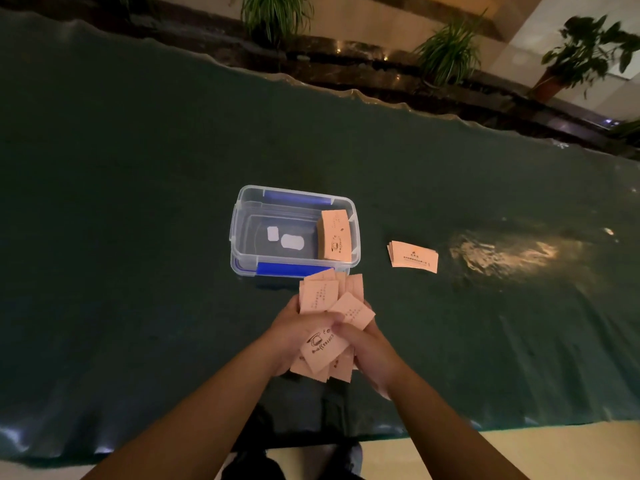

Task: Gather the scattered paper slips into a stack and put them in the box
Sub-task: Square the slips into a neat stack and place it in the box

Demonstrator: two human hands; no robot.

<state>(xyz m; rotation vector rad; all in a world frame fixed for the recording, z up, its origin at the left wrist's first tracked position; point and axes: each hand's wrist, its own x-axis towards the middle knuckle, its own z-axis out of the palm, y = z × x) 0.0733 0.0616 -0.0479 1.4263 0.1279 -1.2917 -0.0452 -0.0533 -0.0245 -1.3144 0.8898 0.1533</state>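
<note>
A loose, uneven bundle of pink paper slips (320,296) is held between both hands just in front of the box. My left hand (294,336) grips it from the left and my right hand (369,355) from the right, with slips fanning out above and below the fingers. The clear plastic box (242,220) with blue clips stands open on the dark green table, and a neat stack of slips (334,235) leans against its right inner wall. Another small stack of slips (412,257) lies on the table to the right of the box.
Two white labels show through the box bottom (287,240). The dark green table cover (138,237) stretches wide to both sides, with a light glare (502,252) at right. Potted plants (450,46) stand beyond the far edge. The near table edge runs just below my forearms.
</note>
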